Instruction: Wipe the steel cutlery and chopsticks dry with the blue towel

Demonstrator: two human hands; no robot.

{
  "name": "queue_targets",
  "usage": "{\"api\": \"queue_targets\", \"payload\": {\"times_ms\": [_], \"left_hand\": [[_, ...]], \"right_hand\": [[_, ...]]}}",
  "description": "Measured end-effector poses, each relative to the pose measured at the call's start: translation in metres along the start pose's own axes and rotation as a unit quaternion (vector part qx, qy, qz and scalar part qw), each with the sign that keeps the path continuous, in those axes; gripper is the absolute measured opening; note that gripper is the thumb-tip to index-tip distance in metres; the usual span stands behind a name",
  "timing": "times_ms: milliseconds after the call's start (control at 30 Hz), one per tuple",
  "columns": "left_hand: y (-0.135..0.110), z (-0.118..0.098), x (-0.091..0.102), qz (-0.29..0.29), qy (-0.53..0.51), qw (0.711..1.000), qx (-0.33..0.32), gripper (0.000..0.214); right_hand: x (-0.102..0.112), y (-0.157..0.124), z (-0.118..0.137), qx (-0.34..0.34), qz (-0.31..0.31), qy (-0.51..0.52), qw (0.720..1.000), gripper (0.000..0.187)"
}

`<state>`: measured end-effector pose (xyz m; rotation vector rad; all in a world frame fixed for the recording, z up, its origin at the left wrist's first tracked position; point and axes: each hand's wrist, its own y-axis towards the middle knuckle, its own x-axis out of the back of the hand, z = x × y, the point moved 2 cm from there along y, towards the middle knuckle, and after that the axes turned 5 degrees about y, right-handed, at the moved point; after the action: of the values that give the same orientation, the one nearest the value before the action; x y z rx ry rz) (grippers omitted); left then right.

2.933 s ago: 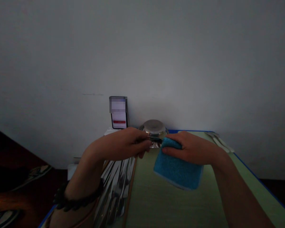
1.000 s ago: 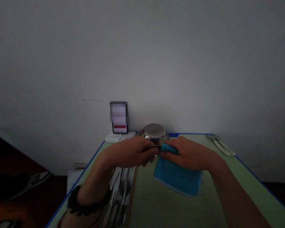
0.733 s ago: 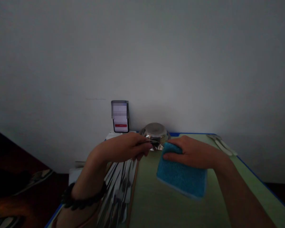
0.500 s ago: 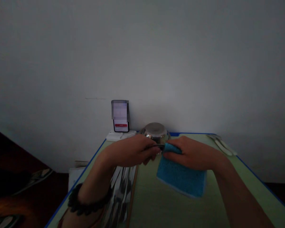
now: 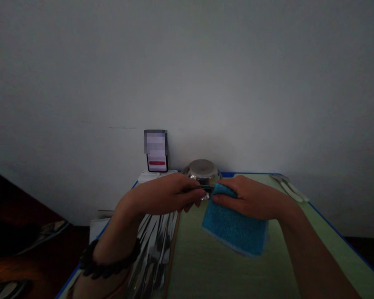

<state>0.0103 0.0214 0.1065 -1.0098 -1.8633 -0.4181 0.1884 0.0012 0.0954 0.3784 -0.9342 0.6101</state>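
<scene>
My left hand (image 5: pixel 180 193), with a dark beaded bracelet on the wrist, is closed on a thin metal piece of cutlery (image 5: pixel 205 187). Its ends are covered by my fingers and the cloth, so I cannot tell its exact kind. A blue cloth (image 5: pixel 237 226) hangs from my right hand (image 5: pixel 246 197), which pinches it around the cutlery's right end. Both hands are raised above the table, just in front of an upturned shiny metal bowl (image 5: pixel 202 168). Below my left forearm lie several metal pieces of cutlery (image 5: pixel 156 245), side by side.
A phone (image 5: pixel 157 151) leans on the wall, standing on a white object (image 5: pixel 148 176) at the table's back left. White-handled cutlery (image 5: pixel 289 189) lies at the back right. The green tabletop (image 5: pixel 218 274) has blue edging. A shoe (image 5: pixel 54 228) shows on the floor at left.
Both hands, still gripping the cutlery and the cloth, appear slightly farther left and higher in view. The whole scene has shifted a little the same way.
</scene>
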Motion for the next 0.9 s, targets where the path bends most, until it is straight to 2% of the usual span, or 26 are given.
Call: {"api": "queue_targets", "payload": {"times_ms": [300, 467, 533, 667, 767, 833, 900], "left_hand": [[0.002, -0.004, -0.001, -0.006, 0.048, 0.999, -0.022, 0.029], [-0.006, 0.011, 0.009, -0.061, 0.070, 0.996, 0.014, 0.031], [-0.010, 0.017, 0.012, -0.077, 0.068, 0.994, 0.025, 0.035], [-0.011, 0.021, 0.012, -0.066, -0.021, 0.998, 0.007, 0.037], [-0.004, 0.021, 0.009, -0.087, -0.118, 0.989, 0.027, 0.048], [0.001, 0.020, 0.006, -0.104, -0.136, 0.984, 0.049, 0.044], [0.005, 0.019, 0.004, -0.091, -0.142, 0.984, 0.052, 0.034]], "right_hand": [[0.000, 0.000, -0.003, -0.017, -0.020, -0.024, 0.999, 0.022], [0.000, -0.001, -0.005, -0.034, 0.009, 0.005, 0.999, 0.030], [0.001, -0.001, -0.006, -0.035, 0.002, 0.002, 0.999, 0.033], [0.002, -0.002, -0.006, -0.052, -0.035, -0.051, 0.997, 0.032], [0.001, -0.002, -0.003, -0.072, -0.058, -0.105, 0.990, 0.030], [0.001, -0.002, -0.001, -0.071, -0.064, -0.128, 0.987, 0.029], [0.000, -0.002, 0.001, -0.066, -0.061, -0.136, 0.987, 0.029]]}}
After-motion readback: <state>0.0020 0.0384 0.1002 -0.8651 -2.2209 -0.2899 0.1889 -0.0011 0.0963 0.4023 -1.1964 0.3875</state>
